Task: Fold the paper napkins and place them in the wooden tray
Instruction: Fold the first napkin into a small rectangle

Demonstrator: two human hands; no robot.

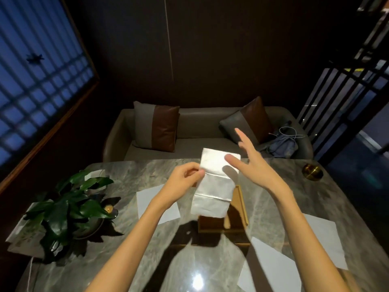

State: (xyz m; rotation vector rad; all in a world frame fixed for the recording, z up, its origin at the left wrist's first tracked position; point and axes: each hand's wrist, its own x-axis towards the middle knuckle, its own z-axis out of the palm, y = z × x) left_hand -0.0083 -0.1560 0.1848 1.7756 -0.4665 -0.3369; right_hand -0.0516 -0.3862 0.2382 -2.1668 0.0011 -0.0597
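A white paper napkin point(214, 186) with fold creases hangs in the air above the table, long side upright. My left hand point(185, 178) pinches its left edge near the top. My right hand point(248, 159) is open with fingers spread, just right of the napkin's upper part, its thumb in front of the paper. Under the napkin sits the wooden tray point(242, 207), partly hidden by it. More flat white napkins lie on the table: one at the left point(147, 199), one at the right point(324, 234), one at the near right point(271, 268).
A potted green plant point(69, 207) stands on the marble table point(263, 175) at the left. A small brass dish point(312, 171) sits at the far right corner. Beyond the table is a sofa point(189, 123) with two cushions and a blue bag point(284, 144).
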